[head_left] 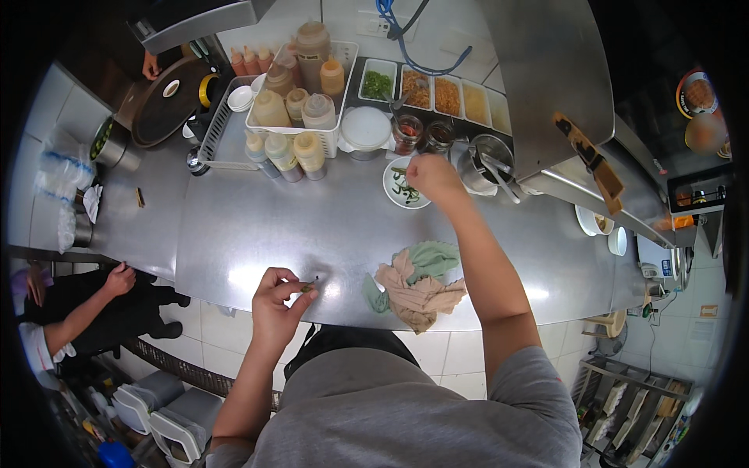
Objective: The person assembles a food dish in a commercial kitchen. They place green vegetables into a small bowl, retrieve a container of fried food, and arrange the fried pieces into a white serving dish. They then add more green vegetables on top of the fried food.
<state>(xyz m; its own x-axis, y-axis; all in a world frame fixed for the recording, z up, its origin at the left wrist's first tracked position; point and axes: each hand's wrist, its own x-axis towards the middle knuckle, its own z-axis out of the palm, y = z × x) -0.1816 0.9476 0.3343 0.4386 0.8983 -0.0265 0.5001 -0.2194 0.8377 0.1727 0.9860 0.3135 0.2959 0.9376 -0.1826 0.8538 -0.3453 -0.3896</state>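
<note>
Shiny steel counter (234, 222), tiled floor (460, 353)

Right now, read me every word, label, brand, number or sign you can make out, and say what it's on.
None is clear enough to quote.
Tall sauce bottle: markings too small.
White box at right: blue marking too small.
Round food picture: rim blurred.

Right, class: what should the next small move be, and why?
Probably move the left hand toward the white plate: it pinches a small green piece, and green strips already lie on that plate, near the right hand.
</note>
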